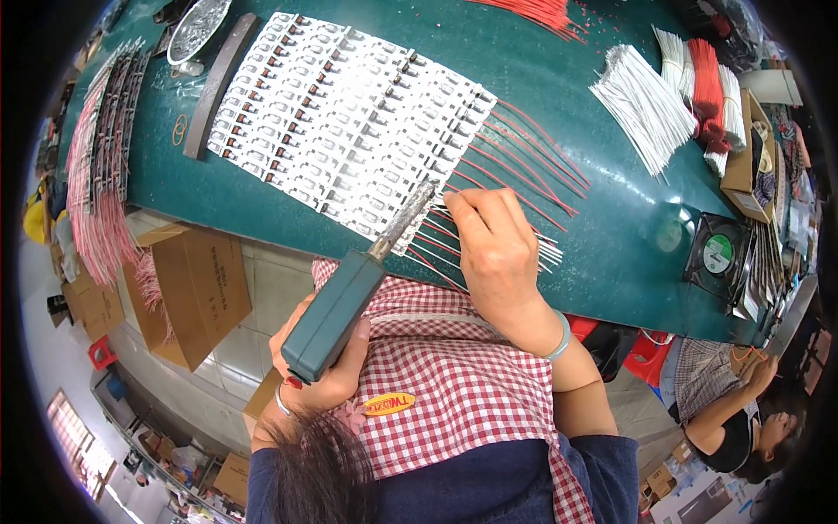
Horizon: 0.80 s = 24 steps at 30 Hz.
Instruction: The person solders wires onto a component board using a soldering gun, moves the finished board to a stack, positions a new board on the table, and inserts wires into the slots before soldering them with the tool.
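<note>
My left hand [345, 371] is wrapped round the dark green body of a soldering gun [336, 306]. The gun's metal barrel slants up to the right, its tip at the right edge of a white circuit board panel [349, 122]. My right hand [499, 253] is closed in a pinch just beside that tip, on a thin wire that looks white; the fingers partly hide it. Red wires [532, 162] fan out from the panel's upper right edge. White and red wires [436, 249] lie lower down, partly under my right hand.
A dark curved bar [220, 87] lies along the panel's left edge. White wire bundles [646, 109] and red ones [707, 87] lie at right, near a black fan [717, 251]. Wired boards [105, 131] hang over the left edge above a cardboard box [196, 288]. Another person [733, 419] sits at lower right.
</note>
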Available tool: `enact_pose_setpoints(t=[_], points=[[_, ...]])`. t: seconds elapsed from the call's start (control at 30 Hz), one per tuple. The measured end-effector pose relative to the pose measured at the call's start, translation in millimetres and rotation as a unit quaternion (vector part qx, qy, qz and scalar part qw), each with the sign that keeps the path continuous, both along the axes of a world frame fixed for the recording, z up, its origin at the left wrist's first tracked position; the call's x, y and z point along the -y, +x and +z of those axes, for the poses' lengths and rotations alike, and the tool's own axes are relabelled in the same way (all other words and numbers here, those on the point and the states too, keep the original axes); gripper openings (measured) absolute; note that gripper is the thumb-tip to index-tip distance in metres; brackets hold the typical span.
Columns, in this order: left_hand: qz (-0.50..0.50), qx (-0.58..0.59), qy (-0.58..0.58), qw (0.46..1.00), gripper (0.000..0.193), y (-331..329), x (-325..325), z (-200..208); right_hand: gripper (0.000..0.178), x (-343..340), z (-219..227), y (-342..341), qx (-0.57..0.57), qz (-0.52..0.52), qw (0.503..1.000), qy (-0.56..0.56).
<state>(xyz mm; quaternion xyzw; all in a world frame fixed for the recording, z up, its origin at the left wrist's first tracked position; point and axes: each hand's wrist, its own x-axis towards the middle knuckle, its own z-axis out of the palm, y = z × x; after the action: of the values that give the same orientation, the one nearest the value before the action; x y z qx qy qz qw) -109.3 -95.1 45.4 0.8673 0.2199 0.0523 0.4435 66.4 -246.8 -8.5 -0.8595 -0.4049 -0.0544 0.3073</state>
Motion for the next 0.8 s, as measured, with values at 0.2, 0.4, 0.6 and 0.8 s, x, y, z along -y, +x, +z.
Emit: enact_pose_setpoints(t=[0.2, 0.4, 0.6, 0.8], points=[[-0.042, 0.018, 0.027, 0.999, 0.023, 9, -4, 6, 0.033, 0, 0, -3, -0.009, 0.002, 1.0, 0.001], [-0.048, -0.004, 0.045, 0.998, 0.022, 11, -3, 10, 0.033, -1, 0, -2, -0.003, 0.0, 1.0, 0.001], [-0.011, -0.011, 0.024, 1.0, 0.021, 7, -3, 15, 0.032, 0, -2, -2, 0.002, -0.004, 1.0, 0.001], [0.161, 0.027, -0.254, 0.953, 0.046, 0, -3, 21, 0.032, -2, 3, -2, -0.004, 0.002, 1.0, -0.001]])
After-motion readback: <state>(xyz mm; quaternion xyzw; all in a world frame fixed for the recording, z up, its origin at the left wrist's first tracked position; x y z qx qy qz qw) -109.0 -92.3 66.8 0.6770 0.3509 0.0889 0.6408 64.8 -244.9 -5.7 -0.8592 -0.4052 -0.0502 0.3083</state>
